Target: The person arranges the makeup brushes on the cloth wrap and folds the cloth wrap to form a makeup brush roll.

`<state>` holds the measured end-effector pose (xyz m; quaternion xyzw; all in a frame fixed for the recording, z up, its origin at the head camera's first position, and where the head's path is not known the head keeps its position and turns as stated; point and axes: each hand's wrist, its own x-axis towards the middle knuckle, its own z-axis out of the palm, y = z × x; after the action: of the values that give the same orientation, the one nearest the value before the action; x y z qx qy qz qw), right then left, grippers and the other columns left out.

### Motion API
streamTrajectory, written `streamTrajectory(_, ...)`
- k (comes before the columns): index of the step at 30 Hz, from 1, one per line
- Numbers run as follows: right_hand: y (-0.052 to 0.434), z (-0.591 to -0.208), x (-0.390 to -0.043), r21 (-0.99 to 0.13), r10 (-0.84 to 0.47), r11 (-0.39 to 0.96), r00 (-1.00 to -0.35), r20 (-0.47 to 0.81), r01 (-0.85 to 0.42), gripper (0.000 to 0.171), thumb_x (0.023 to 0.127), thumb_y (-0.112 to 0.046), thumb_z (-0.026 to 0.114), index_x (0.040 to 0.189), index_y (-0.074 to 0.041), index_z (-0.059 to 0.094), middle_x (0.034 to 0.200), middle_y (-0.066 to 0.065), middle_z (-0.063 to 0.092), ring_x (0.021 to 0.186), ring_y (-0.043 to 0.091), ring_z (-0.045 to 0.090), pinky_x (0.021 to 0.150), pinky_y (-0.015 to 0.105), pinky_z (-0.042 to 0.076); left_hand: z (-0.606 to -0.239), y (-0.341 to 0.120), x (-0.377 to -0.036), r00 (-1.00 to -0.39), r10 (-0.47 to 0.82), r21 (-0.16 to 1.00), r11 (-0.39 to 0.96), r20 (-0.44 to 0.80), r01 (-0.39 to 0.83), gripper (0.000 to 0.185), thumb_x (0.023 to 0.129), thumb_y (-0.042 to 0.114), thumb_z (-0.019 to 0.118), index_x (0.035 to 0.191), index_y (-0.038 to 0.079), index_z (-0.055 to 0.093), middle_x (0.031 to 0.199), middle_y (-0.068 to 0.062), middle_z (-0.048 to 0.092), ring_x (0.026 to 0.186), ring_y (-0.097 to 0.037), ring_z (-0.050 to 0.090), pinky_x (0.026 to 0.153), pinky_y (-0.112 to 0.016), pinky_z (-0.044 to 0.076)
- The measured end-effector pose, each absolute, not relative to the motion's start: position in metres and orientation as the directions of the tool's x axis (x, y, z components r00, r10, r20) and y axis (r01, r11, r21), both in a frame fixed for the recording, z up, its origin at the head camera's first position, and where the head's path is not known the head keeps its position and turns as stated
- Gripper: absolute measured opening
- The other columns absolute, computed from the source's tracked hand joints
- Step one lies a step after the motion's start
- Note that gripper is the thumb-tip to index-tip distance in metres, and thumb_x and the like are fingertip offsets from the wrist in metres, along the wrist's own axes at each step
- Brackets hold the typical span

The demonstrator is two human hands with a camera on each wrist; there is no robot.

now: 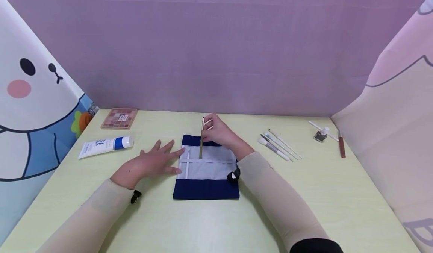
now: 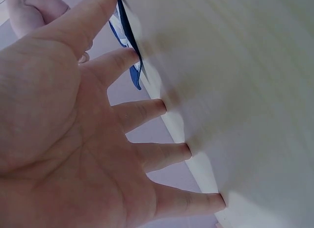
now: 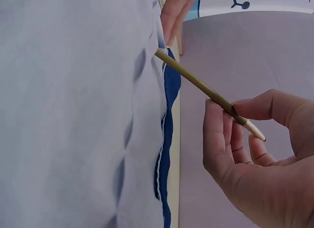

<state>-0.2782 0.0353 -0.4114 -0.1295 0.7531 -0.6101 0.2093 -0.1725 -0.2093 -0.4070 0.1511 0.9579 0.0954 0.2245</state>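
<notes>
Right hand (image 1: 218, 132), one gold stick (image 1: 201, 147) in its pinch: slotting-in step, as I judge it.
Right fingers curled on the stick's upper part, its lower end at the strap (image 1: 216, 161) of the cloth roll (image 1: 206, 190); whether under it, I cannot tell. Left hand (image 1: 153, 164): fingers straight, spread, grasping nothing, thumb and forefinger at the roll's left edge. Alongside: one white stick (image 1: 187, 166) crossing the strap line; loose brushes (image 1: 270, 145), right, on the desk (image 1: 155, 223). Next, I'd say, calls for steady cloth and a downward slide.
</notes>
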Motion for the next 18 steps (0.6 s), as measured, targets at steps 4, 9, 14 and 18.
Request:
streamTrajectory(4,0.0344,-0.4137,-0.2778,-0.964,-0.458,0.254,-0.868,-0.192,0.079,0.047,0.099,0.006,0.063,0.139,-0.005,0.040,0.110,0.012,0.057,0.083,0.023,0.071,0.092,0.048,0.067,-0.4079,-0.2088,-0.1728,-0.854,0.330,0.244,0.938,-0.402,0.247,0.081,0.101,0.066,0.060,0.170,0.033,0.030,0.181,-0.022,0.011,0.159,-0.068,0.005,0.105,-0.099,0.018)
streamTrajectory(9,0.0345,-0.4135,-0.2762,-0.961,-0.480,0.260,-0.851,-0.214,0.095,0.062,0.099,0.006,0.064,0.153,-0.009,0.036,0.113,0.013,0.057,0.087,0.024,0.072,0.094,0.049,0.066,-0.4084,-0.2094,-0.1729,-0.851,0.337,0.251,0.935,-0.402,0.251,0.082,0.101,0.067,0.059,0.170,0.034,0.029,0.181,-0.022,0.010,0.159,-0.068,0.004,0.104,-0.099,0.016)
streamTrajectory(14,0.0346,-0.4145,-0.2740,-0.962,-0.520,0.260,-0.827,-0.214,0.086,0.070,0.098,0.006,0.065,0.158,-0.009,0.035,0.110,0.012,0.059,0.084,0.024,0.072,0.091,0.048,0.067,-0.4063,-0.2088,-0.1729,-0.851,0.332,0.254,0.936,-0.406,0.244,0.083,0.100,0.069,0.059,0.169,0.035,0.030,0.180,-0.022,0.011,0.159,-0.068,0.005,0.104,-0.099,0.016)
streamTrajectory(18,0.0345,-0.4149,-0.2719,-0.955,-0.534,0.289,-0.817,-0.216,0.064,0.067,0.099,0.003,0.066,0.159,-0.009,0.037,0.109,0.012,0.060,0.083,0.024,0.073,0.088,0.046,0.068,-0.4047,-0.2073,-0.1726,-0.851,0.328,0.246,0.938,-0.410,0.243,0.082,0.101,0.067,0.059,0.170,0.034,0.030,0.180,-0.022,0.010,0.159,-0.068,0.005,0.104,-0.099,0.017)
